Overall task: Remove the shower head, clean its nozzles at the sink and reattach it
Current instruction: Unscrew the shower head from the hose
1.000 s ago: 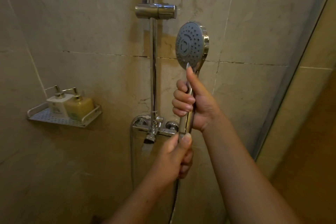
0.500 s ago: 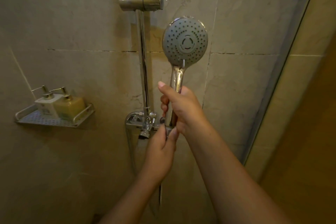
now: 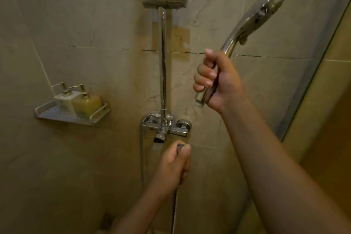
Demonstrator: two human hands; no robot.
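Shower head [image 3: 252,19] is off its hose [image 3: 173,205].
Your right hand [image 3: 218,81] is gripping its handle; your left hand [image 3: 175,163] is squeezing the hose end.

Shower head [image 3: 252,19] held up at right in the right hand [image 3: 218,81], hose end [image 3: 180,147] gripped lower in the left hand [image 3: 172,165], riser rail [image 3: 163,62] between, two bottles [image 3: 79,100] set on a shelf [image 3: 72,118] at far left

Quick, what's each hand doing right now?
Left hand: closed around the hose end.
Right hand: closed around the shower head handle.
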